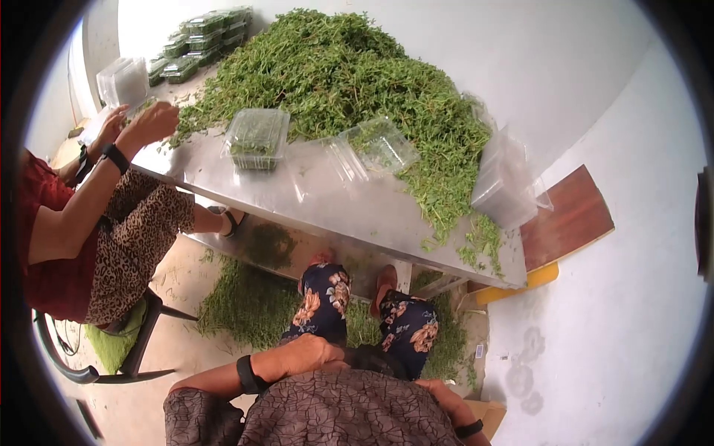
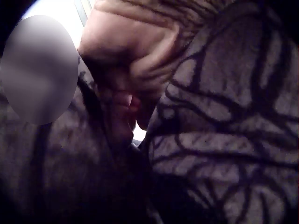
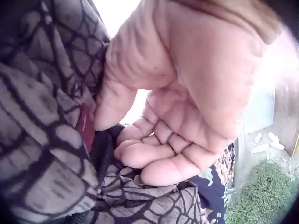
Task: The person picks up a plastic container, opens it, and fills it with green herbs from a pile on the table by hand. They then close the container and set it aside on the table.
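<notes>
My left hand [image 1: 309, 353] lies in front of the patterned shirt [image 1: 335, 409], over the lap. In the left wrist view folds of the shirt surround this hand [image 2: 135, 56], and its fingertips are mostly in shadow; I cannot tell if they grip anything. My right hand [image 1: 439, 390] is low at the shirt's other side, partly covered by it. The right wrist view shows the right hand [image 3: 182, 93] with fingers loosely bent and fingertips at the shirt hem. Its thumb tip is right beside a small dark-red piece [image 3: 85, 128] at the cloth.
A metal table [image 1: 357, 215] bears a big heap of green sprigs [image 1: 327, 74] and clear plastic boxes [image 1: 256, 137]. Filled boxes [image 1: 204, 37] are stacked at back left. Another person [image 1: 67, 230] sits at left, hands over the table. More greens [image 1: 245, 305] lie on the floor.
</notes>
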### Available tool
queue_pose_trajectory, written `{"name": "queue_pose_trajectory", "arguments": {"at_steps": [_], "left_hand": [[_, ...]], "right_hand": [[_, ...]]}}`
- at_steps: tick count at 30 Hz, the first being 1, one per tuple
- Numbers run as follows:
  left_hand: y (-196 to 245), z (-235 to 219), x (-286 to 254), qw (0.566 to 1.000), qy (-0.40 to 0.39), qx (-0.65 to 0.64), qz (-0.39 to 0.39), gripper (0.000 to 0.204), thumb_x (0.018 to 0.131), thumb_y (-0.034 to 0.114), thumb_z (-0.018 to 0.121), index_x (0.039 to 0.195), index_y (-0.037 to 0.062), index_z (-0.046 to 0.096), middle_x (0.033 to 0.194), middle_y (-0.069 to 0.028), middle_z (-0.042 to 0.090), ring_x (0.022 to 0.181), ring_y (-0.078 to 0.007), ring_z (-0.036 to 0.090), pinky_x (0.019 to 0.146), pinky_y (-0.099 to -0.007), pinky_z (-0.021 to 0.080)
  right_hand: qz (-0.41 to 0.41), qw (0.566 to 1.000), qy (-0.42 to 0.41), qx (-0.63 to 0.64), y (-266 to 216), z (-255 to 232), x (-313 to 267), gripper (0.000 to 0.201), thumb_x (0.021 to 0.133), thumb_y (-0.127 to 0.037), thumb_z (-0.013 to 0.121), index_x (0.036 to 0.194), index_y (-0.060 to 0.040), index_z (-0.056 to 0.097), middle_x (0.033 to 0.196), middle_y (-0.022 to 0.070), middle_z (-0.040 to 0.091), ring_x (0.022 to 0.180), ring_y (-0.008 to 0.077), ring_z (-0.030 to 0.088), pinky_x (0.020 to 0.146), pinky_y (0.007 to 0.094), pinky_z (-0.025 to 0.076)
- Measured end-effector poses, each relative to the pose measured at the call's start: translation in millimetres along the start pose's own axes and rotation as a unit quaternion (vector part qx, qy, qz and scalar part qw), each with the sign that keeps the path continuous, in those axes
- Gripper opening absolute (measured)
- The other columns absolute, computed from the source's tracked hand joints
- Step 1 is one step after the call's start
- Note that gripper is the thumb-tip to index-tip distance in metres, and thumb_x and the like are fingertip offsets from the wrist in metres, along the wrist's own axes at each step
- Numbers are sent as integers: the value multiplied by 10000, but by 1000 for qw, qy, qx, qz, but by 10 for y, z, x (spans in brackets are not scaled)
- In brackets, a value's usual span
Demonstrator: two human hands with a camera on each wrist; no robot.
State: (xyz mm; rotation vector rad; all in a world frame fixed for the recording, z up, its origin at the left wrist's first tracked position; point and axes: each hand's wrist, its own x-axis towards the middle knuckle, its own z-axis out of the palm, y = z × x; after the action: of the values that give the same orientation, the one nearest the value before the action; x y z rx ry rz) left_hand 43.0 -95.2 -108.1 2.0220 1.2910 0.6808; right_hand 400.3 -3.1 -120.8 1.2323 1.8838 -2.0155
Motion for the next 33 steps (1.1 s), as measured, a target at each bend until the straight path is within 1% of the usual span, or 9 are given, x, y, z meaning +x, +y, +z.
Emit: {"name": "queue_pose_trajectory", "arguments": {"at_steps": [2, 5, 7, 10, 13, 15, 18, 22, 33], "left_hand": [[-3, -98, 57, 1000, 1, -9, -22, 270, 897, 298, 587, 766, 65, 627, 635, -140, 598, 614, -323, 619, 543, -394, 493], [48, -366, 123, 999, 25, -10, 24, 199, 880, 246, 616, 801, 66, 643, 654, -128, 617, 610, -309, 627, 540, -391, 493], [129, -669, 225, 989, 145, 28, 22, 118, 845, 174, 647, 814, 60, 649, 663, -113, 628, 601, -292, 630, 542, -384, 498], [198, -1083, 431, 947, 289, 135, 43, 222, 724, 28, 699, 928, 60, 619, 781, -79, 647, 703, -312, 637, 675, -374, 540], [165, -1300, 682, 923, 335, 177, 66, 437, 691, -12, 699, 1098, 70, 561, 1060, -124, 612, 999, -362, 600, 895, -451, 478], [359, -1453, 878, 889, 376, 261, -26, 583, 690, -9, 688, 1234, 77, 494, 1352, -167, 431, 1273, -407, 401, 1049, -562, 293], [177, -1562, 1091, 876, 334, 343, -67, 607, 758, 22, 643, 1323, 75, 426, 1471, -177, 246, 1361, -450, 220, 1065, -650, 156], [-112, -1548, 1289, 853, 308, 403, -122, 562, 791, 50, 577, 1333, 60, 430, 1423, -195, 348, 1325, -437, 298, 1045, -666, 174], [-244, -1467, 1367, 826, 392, 377, -148, 435, 716, -46, 551, 1133, 66, 598, 1194, -92, 597, 1066, -241, 551, 1092, -616, 143]], "right_hand": [[27, 997, 8, 72, 35, -70, 47, 302, 835, 84, 524, 1094, -29, 628, 960, -2, 657, 864, 83, 565, 775, 261, 481], [-60, 988, -38, -137, -18, -216, 137, 237, 832, 14, 583, 1051, -48, 652, 904, 23, 679, 825, 92, 594, 762, 273, 496], [-57, 952, 8, -300, -420, -276, 138, 157, 829, -99, 636, 975, -54, 674, 849, 73, 691, 776, 145, 643, 729, 294, 513], [30, 979, 55, -194, -1101, -391, 47, 163, 821, -191, 667, 898, -49, 683, 816, 121, 682, 758, 212, 666, 688, 319, 516], [-75, 950, 96, -289, -1614, -519, 21, 190, 808, -200, 681, 927, -52, 671, 840, 149, 674, 755, 256, 664, 661, 324, 511], [-106, 931, 136, -322, -2021, -550, 16, 210, 801, -195, 685, 955, -53, 663, 870, 146, 676, 768, 265, 661, 665, 330, 509], [-156, 883, 223, -383, -2564, -589, 75, 278, 791, -179, 688, 1034, -55, 637, 975, 157, 664, 834, 307, 648, 717, 357, 508], [-294, 763, 334, -469, -2948, -881, 358, 394, 788, -152, 678, 1152, -40, 580, 1177, 243, 580, 1019, 397, 591, 871, 423, 480], [-314, 724, 388, -476, -3869, -1573, 1368, 556, 798, -121, 650, 1312, -40, 455, 1364, 337, 378, 1163, 470, 487, 981, 452, 424]]}}
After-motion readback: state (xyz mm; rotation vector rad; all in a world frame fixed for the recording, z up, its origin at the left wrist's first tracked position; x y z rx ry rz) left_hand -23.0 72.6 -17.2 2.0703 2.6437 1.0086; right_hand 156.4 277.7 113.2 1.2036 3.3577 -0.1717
